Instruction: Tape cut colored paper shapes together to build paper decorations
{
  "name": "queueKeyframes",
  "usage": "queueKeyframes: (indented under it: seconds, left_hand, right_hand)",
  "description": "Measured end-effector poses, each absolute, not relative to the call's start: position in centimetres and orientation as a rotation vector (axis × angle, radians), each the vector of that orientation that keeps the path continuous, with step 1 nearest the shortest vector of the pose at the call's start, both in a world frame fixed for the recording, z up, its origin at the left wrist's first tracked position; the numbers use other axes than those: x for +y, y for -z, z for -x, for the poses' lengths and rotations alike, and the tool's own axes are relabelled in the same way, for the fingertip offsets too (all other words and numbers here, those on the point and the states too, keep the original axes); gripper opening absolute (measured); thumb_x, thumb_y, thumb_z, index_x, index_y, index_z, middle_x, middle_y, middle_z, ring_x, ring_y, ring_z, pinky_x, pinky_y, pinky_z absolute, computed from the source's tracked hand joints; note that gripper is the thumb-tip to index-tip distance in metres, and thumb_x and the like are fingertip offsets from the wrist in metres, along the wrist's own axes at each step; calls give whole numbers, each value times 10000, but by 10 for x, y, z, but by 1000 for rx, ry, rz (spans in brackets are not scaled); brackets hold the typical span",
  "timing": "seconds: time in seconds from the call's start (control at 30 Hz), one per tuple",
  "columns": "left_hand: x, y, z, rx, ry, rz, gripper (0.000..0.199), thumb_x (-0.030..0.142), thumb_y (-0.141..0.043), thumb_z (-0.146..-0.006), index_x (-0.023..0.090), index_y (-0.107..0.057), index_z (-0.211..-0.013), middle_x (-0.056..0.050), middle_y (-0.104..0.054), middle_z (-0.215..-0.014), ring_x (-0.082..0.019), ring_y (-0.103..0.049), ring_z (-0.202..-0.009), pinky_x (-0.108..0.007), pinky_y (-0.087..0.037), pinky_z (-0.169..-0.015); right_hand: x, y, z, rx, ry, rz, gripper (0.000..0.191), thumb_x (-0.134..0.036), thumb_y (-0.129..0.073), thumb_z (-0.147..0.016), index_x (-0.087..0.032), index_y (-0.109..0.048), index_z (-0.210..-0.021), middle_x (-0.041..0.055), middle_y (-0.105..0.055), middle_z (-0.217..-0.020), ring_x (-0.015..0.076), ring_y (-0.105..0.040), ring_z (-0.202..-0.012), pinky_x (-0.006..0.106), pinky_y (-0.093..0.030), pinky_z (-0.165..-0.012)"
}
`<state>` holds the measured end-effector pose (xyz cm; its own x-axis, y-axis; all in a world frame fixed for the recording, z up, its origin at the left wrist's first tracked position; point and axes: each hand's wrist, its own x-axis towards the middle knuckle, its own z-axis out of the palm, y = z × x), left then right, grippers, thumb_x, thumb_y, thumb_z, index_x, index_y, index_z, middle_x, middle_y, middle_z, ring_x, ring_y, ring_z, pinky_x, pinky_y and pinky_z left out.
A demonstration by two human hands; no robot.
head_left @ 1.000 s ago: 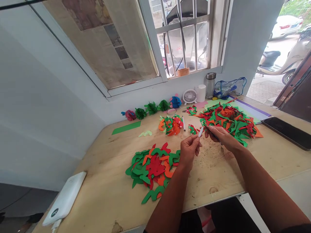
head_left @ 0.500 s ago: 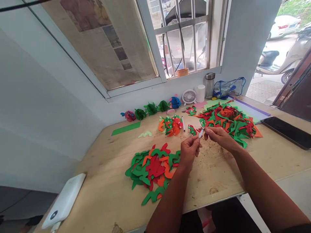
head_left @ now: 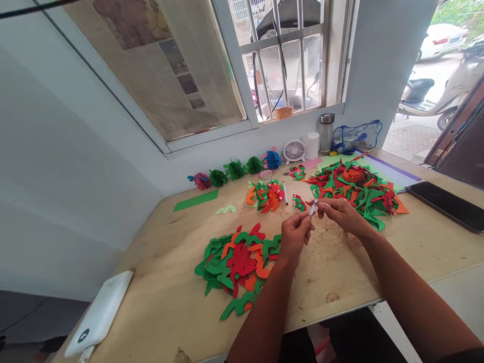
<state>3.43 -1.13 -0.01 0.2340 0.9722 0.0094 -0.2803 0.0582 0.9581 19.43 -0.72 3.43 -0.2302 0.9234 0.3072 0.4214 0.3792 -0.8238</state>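
My left hand (head_left: 297, 232) is closed, thumb and forefinger pinching a small white strip (head_left: 313, 207) that points up and to the right. My right hand (head_left: 336, 212) is closed too, its fingertips together at the strip's upper end, where a small dark spot shows; its exact kind is too small to tell. Just behind the hands lies a red, green and white paper piece (head_left: 299, 202). A heap of green, red and orange wavy cut-outs (head_left: 242, 259) spreads left of my left forearm. Beyond my right hand is a pile of coloured scraps (head_left: 355, 184).
A pen (head_left: 285, 193) lies beside a small pile of cut pieces (head_left: 265, 195). Paper balls (head_left: 236, 170), a small fan (head_left: 294, 151) and a glass bottle (head_left: 325, 133) line the wall. A black phone (head_left: 448, 204) is at right, a white device (head_left: 100, 312) at the left edge.
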Motion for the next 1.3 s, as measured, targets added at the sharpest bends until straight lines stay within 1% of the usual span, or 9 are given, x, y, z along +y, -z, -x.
queueKeyframes:
  seconds: [0.27, 0.6, 0.67, 0.77, 0.83, 1.07, 1.3]
  left_hand:
    - [-12, 0, -34, 837, -1138, -1093, 406, 475, -651, -713, 132, -700, -925, 33, -531, -559, -22, -366, -371, -168, -266, -329]
    - [-13, -3, -34, 842, -1135, -1075, 431, 472, -676, -688, 122, -700, -939, 30, -530, -550, -26, -380, -378, -162, -265, -326]
    - [-13, -3, -34, 838, -1136, -1077, 434, 474, -673, -689, 121, -700, -940, 30, -531, -549, -26, -377, -374, -163, -263, -322]
    - [-12, -2, -34, 837, -1145, -1079, 435, 473, -670, -690, 123, -700, -947, 33, -528, -548, -25, -369, -367, -164, -260, -319]
    - [-12, 0, -35, 848, -1154, -1072, 433, 469, -669, -691, 128, -700, -955, 35, -527, -550, -24, -367, -368, -163, -261, -322]
    - [-9, 3, -35, 851, -1179, -1053, 441, 476, -670, -690, 138, -701, -971, 27, -532, -565, -27, -377, -391, -161, -266, -337]
    - [-11, 2, -34, 821, -1180, -1080, 402, 457, -661, -710, 143, -705, -957, 26, -537, -578, -25, -378, -395, -161, -279, -342]
  right_hand:
    - [-7, -34, -194, -1817, -737, 1182, 462, -523, -421, -875, -171, -551, -606, -31, -430, -524, 86, -318, -486, 240, -247, -485]
    - [-6, -32, -195, -1805, -714, 1179, 454, -499, -427, -879, -169, -550, -594, -17, -471, -539, 93, -362, -505, 240, -278, -496]
    - [-6, -31, -194, -1792, -711, 1184, 434, -500, -437, -873, -168, -588, -637, -12, -495, -553, 98, -380, -514, 239, -291, -499]
    - [-5, -31, -194, -1768, -719, 1207, 393, -502, -457, -861, -168, -652, -792, 0, -537, -607, 114, -427, -558, 237, -318, -511]
    - [-5, -31, -193, -1753, -725, 1217, 398, -510, -457, -858, -169, -662, -843, 6, -546, -629, 122, -445, -578, 236, -331, -513]
    - [-6, -33, -193, -1795, -752, 1196, 418, -522, -437, -865, -161, -635, -788, -1, -517, -608, 96, -385, -525, 227, -309, -478]
    - [-6, -31, -192, -1802, -828, 1164, 374, -485, -459, -867, -161, -645, -859, 7, -541, -643, 115, -452, -595, 231, -342, -522]
